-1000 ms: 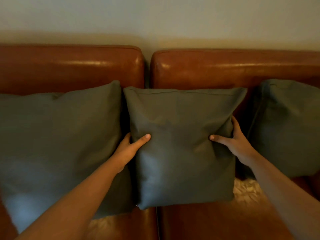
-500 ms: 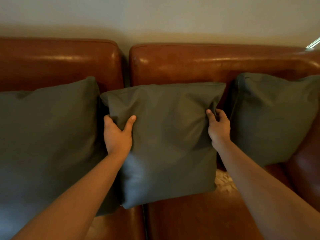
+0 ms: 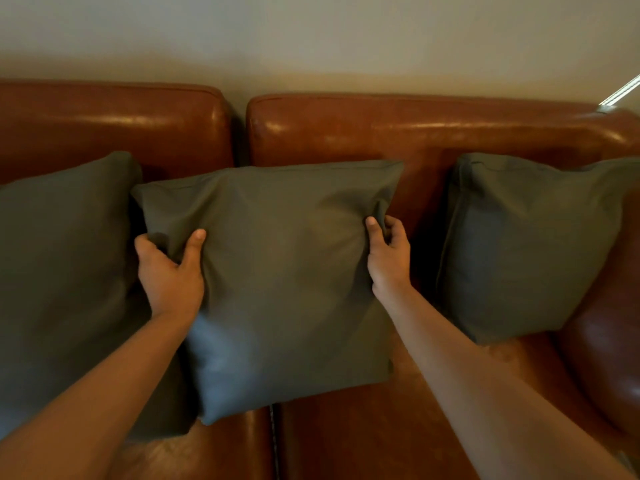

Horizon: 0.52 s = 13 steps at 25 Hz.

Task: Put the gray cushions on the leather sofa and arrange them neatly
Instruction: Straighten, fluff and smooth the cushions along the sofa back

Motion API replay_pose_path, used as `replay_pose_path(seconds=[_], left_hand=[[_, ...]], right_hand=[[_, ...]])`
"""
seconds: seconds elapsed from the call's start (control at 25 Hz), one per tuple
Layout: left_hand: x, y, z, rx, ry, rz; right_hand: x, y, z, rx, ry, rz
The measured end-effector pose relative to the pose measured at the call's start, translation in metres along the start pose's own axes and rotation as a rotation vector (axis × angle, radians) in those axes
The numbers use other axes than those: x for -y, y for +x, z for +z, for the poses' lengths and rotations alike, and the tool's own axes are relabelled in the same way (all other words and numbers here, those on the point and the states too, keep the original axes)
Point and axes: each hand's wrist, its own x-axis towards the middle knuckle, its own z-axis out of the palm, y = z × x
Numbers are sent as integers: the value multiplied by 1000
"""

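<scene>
Head view. Leather sofa (image 3: 398,140): glossy reddish-brown hide, smooth with soft highlights along the top edge. Two back sections, rounded at the corners, split by a dark vertical gap. Two seat pads below, meeting at a seam with visible stitching. A rounded armrest (image 3: 602,358) bulges at far right. A plain pale wall (image 3: 311,39) stands behind.

Cushions: three, all gray, matte woven fabric, roughly square, each propped upright against the backrest.
- Left cushion (image 3: 62,271): largest in frame, cut off by the left edge, its right side touching or overlapped by the middle one.
- Middle cushion (image 3: 287,278): straddles the gap between the back sections, bottom edge resting on the seat seam, slightly tilted. Fabric puckers at both gripped sides. A small tab or tag shows at the lower right corner; too small to read.
- Right cushion (image 3: 533,244): piped edges, sits apart from the middle one with bare leather between, near the armrest.

No brand or readable writing anywhere.

Hands: two, bare forearms reaching in from below. Left hand (image 3: 169,275) clamps the middle cushion's left edge, thumb on the front face, fingers wrapped behind. Right hand (image 3: 388,258) pinches the cushion's right edge, thumb in front, fingers curled around the side.

A thin pale strip (image 3: 621,93) shows at the upper right; cannot tell what it is.
</scene>
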Motion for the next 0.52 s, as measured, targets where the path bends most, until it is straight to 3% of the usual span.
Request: replay_pose_path(seconds=[0.36,0.52], left_hand=[[0,16,-48,-73,28,33],[1,12,-40,-65,-10,76]], right_hand=[[7,-23,40,67,58,-60],[0,-18,27,-29,54,-102]])
